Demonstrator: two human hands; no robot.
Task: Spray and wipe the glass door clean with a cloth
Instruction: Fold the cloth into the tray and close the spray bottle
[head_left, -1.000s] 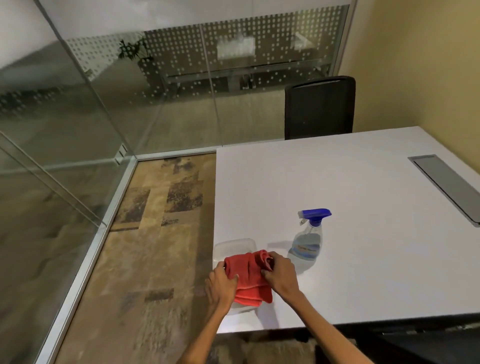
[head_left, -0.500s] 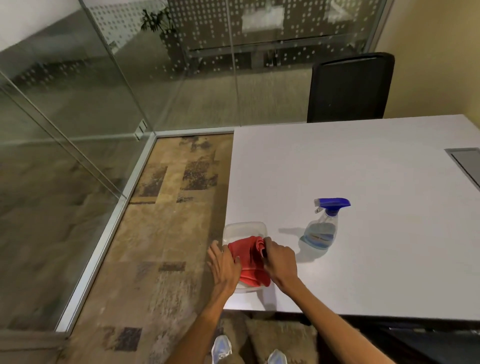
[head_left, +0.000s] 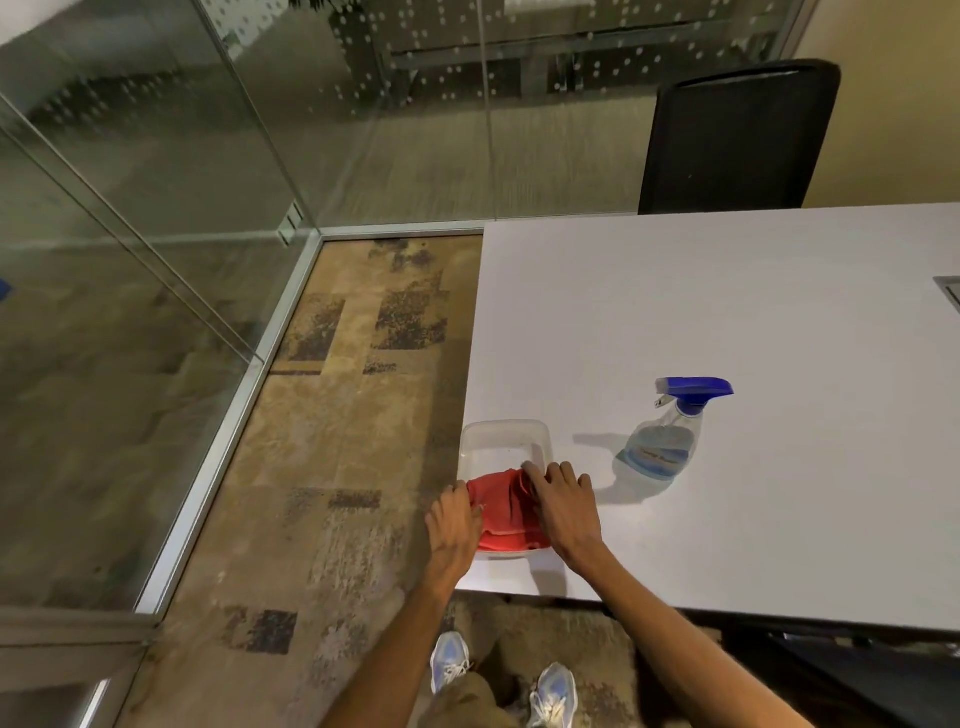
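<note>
A red cloth lies folded in the near end of a clear plastic tub at the white table's near left corner. My left hand rests against the cloth's left side, fingers flat on it. My right hand presses on its right side, fingertips on the folds. A clear spray bottle with a blue trigger head stands on the table to the right of the tub, apart from both hands. The glass door and walls run along the left and the back.
The white table fills the right half, with a grey cable hatch at its right edge. A black chair stands behind it. A metal floor rail marks the glass line; patterned carpet lies between glass and table.
The view has tilted down and nearer, so my shoes now show. Both hands have stayed on the red cloth and pushed it lower into the tub. The spray bottle has not moved.
</note>
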